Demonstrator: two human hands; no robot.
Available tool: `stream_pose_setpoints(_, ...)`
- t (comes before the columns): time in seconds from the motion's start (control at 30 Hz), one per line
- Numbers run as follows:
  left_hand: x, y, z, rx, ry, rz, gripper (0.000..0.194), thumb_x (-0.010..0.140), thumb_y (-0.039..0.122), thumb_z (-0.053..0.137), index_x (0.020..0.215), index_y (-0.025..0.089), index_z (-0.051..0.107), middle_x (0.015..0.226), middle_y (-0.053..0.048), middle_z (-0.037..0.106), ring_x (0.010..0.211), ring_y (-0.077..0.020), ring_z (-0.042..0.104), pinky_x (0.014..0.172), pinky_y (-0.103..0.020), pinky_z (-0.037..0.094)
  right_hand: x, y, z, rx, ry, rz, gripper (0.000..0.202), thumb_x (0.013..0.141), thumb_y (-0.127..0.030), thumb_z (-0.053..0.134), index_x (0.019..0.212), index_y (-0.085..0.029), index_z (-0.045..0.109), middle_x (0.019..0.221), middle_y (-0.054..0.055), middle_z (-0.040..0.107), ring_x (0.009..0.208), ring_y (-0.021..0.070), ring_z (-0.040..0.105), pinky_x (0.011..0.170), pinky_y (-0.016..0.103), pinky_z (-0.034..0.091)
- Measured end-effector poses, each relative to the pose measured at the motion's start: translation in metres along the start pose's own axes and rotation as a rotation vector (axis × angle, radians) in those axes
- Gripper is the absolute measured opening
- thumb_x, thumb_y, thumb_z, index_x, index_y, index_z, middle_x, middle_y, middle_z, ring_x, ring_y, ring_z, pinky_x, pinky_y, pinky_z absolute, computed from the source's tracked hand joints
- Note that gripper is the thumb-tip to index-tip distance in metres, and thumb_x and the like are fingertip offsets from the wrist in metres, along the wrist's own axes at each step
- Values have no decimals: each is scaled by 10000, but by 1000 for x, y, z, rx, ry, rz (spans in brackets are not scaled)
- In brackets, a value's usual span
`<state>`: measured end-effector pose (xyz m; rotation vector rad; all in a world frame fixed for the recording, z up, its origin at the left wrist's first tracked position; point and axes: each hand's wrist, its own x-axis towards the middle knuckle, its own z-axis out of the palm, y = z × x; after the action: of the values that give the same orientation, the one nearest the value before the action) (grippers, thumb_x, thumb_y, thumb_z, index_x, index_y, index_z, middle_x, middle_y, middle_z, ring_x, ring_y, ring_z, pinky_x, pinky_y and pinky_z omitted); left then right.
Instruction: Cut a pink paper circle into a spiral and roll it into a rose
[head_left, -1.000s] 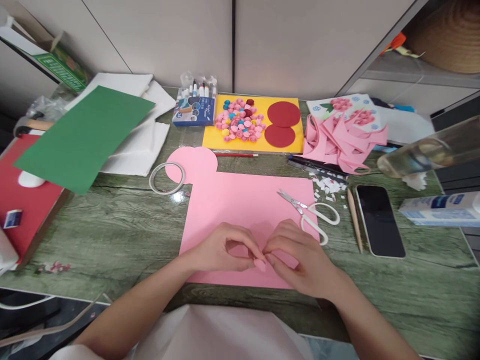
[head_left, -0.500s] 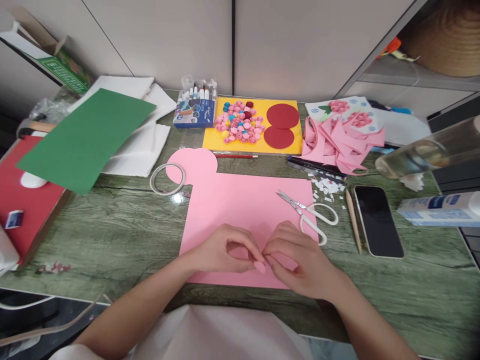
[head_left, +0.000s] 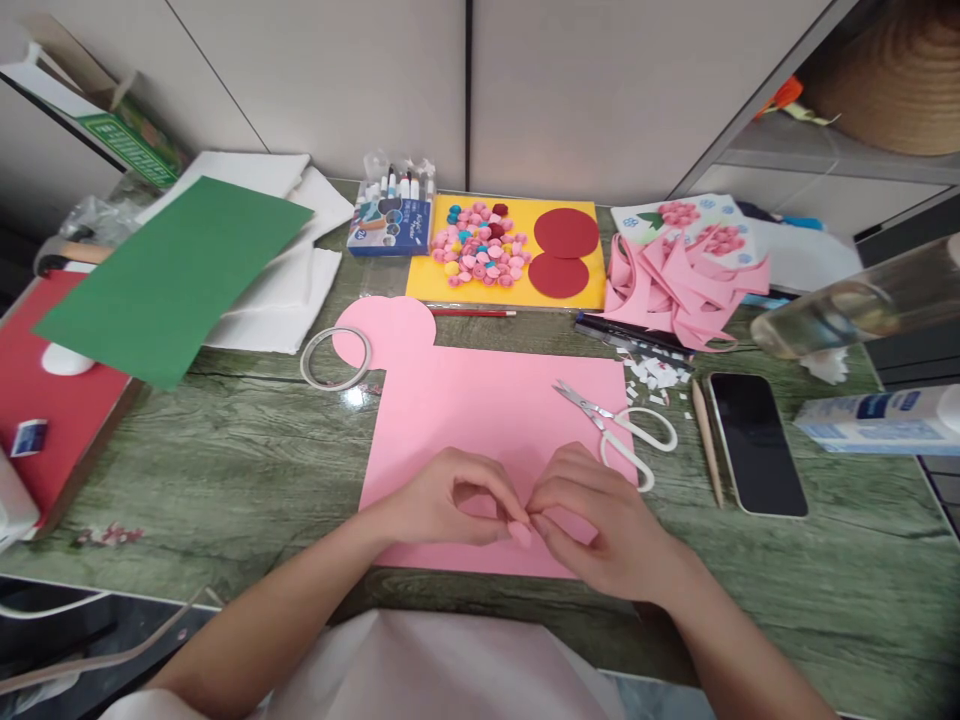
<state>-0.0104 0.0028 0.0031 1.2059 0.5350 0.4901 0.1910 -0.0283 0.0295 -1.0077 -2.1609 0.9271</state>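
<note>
Between my fingertips is a small piece of pink paper (head_left: pixel 519 534), partly covered by the fingers. My left hand (head_left: pixel 457 498) pinches it from the left with thumb and forefinger. From the right, the thumb and forefinger of my right hand (head_left: pixel 592 510) close at its edge, touching my left fingertips. Both hands are just over a large pink sheet (head_left: pixel 465 410) lying on the green table. White-handled scissors (head_left: pixel 600 412) rest on the sheet's right side, blades slightly apart. A roll of tape (head_left: pixel 306 372) and pink paper circles (head_left: pixel 386 325) lie at its upper left.
At the back, a yellow sheet (head_left: pixel 427 292) bears many small rolled paper flowers (head_left: pixel 480 245) and red circles (head_left: pixel 564 275). Pink scraps (head_left: pixel 675 280) are heaped to its right. A phone (head_left: pixel 757 440), a wooden stick (head_left: pixel 706 440) and a clear bottle (head_left: pixel 862 295) are at right; a green sheet (head_left: pixel 180 280) at left.
</note>
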Motion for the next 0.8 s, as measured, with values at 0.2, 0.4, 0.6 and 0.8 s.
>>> stream_pose_setpoints(0.2, 1, 0, -1, 28, 5, -19, 157, 686, 95, 647, 824, 142, 705, 782, -66, 680, 720, -127, 604, 718, -262, 494, 0, 4, 4, -67, 39, -18, 119, 757, -91, 512, 765, -209, 528, 658, -11, 596, 645, 138, 504, 675, 313, 397)
stream_pose_setpoints(0.4, 2, 2, -2, -20, 2, -19, 154, 669, 88, 658, 805, 143, 705, 786, -66, 687, 722, -137, 628, 713, -266, 508, 0, 10, 2, -135, 69, 30, 99, 750, -109, 527, 738, -207, 523, 641, -2, 574, 631, 146, 498, 647, 312, 398)
stream_pose_setpoints(0.6, 1, 3, 0, -44, 11, -24, 139, 684, 97, 660, 811, 137, 699, 793, -74, 684, 718, -134, 628, 706, -267, 510, -5, 28, -19, -421, 468, 294, 97, 799, -137, 511, 749, -219, 525, 723, 24, 596, 717, 187, 546, 685, 335, 404)
stream_pose_setpoints(0.8, 1, 4, 8, 73, 207, -86, 108, 715, 189, 666, 810, 139, 680, 836, -70, 675, 780, -142, 616, 760, -284, 500, -28, 64, -69, -924, 835, 590, 151, 856, -293, 500, 810, -175, 584, 698, 91, 573, 727, 252, 530, 688, 378, 353)
